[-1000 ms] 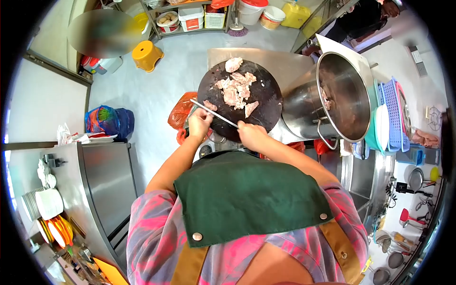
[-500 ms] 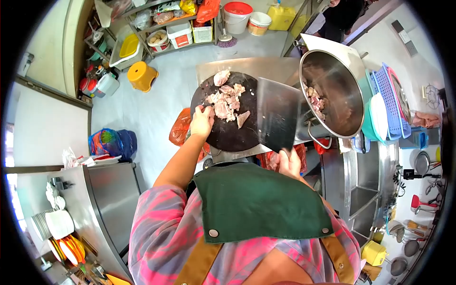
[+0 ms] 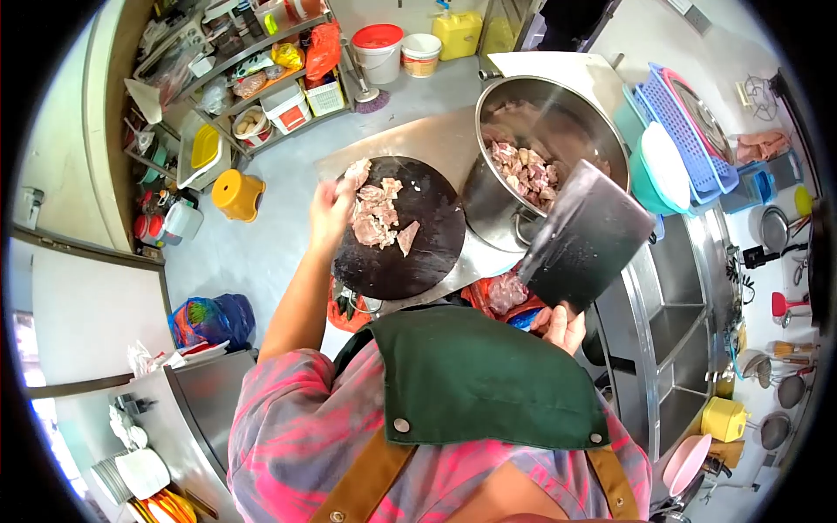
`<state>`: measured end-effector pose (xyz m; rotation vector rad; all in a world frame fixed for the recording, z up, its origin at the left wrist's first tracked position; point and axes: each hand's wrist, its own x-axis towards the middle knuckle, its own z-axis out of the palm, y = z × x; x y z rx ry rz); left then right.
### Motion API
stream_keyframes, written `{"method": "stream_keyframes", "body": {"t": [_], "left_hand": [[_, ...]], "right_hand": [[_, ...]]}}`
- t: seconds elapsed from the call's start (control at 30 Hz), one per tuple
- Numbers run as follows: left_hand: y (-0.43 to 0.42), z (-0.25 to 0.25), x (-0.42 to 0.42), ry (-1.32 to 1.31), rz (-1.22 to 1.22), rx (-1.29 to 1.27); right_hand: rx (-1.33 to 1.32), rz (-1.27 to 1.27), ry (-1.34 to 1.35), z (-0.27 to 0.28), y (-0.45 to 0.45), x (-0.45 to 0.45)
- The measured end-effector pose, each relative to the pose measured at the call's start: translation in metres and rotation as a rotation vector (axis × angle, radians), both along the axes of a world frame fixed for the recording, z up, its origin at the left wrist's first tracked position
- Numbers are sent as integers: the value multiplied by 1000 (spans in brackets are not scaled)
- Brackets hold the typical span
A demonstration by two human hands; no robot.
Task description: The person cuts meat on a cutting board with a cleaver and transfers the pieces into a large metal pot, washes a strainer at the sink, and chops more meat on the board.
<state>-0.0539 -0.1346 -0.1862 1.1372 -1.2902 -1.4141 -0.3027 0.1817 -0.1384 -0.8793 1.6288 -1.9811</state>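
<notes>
one loose pile of meat [image 3: 375, 221] lies on the round board [image 3: 427, 257], just right of the nearer left hand [image 3: 331, 209], too blurred to tell spread from pinching, while the right hand [image 3: 560, 329], gripping the cleaver [image 3: 588, 240], sits well apart.

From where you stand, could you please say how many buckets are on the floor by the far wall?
2: the red-topped bucket and the white-topped bucket right of it, beside the yellow jug. Others may be hidden.

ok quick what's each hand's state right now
Left hand: at the meat pieces, blurred; can't tell if it grips any.
Right hand: closed, holding the cleaver.
</notes>
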Motion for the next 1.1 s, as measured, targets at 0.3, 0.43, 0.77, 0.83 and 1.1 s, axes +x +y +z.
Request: {"method": "stream_keyframes", "body": {"t": [0.3, 0.43, 0.77, 0.83, 1.1], "left_hand": [[-12, 177, -168, 20, -666, -244], [-83, 85, -133, -384, -335, -402], [-81, -91, -78, -1345, -695, -484], [-85, -88, -76, -1078, -573, -318], [-102, -113, -46, -126, -326, 244]], "right_hand": [[-24, -75, -105, 13, 1, -1], [23, -109, -99, 5, 14, -5], [143, -91, -119, 9, 15, -7], [170, -55, -71, 3, 18, -10], [174, -21, -82, 7, 18, -11]]}}
